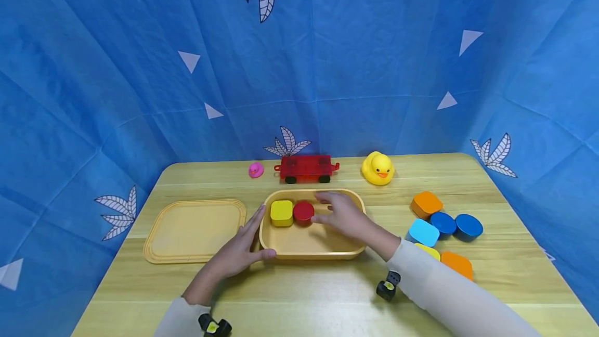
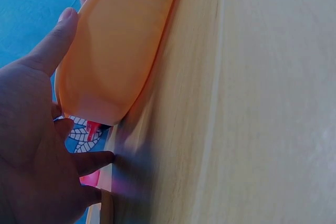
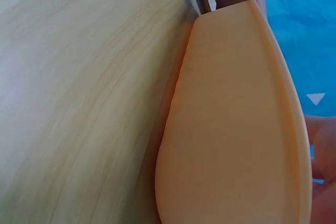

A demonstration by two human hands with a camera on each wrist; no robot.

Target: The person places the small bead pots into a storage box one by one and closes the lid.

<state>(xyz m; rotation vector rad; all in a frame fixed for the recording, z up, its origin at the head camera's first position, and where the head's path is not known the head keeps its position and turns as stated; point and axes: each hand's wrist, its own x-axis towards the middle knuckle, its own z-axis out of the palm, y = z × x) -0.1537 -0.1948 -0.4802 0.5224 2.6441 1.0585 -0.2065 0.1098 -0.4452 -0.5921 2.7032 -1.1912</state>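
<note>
A light-orange oblong box (image 1: 309,253) with rounded corners sits mid-table, holding a yellow rounded-square block (image 1: 282,213) and a red round block (image 1: 303,212) side by side in its left half. My left hand (image 1: 238,248) rests against the box's left end, thumb at the front corner and fingers spread along the side; the left wrist view shows the thumb (image 2: 58,40) lying along the rim. Over the box's right half reaches my right hand (image 1: 343,216), its thumb and forefinger apart and their tips right by the red block. The box wall hides most of this hand in the right wrist view.
A matching lid (image 1: 195,230) lies flat at left. Along the back stand a small pink duck (image 1: 255,170), a red toy wagon (image 1: 306,168) and a yellow duck (image 1: 377,168). Several blocks, including an orange block (image 1: 426,205) and a light-blue block (image 1: 422,232), cluster beside the right forearm.
</note>
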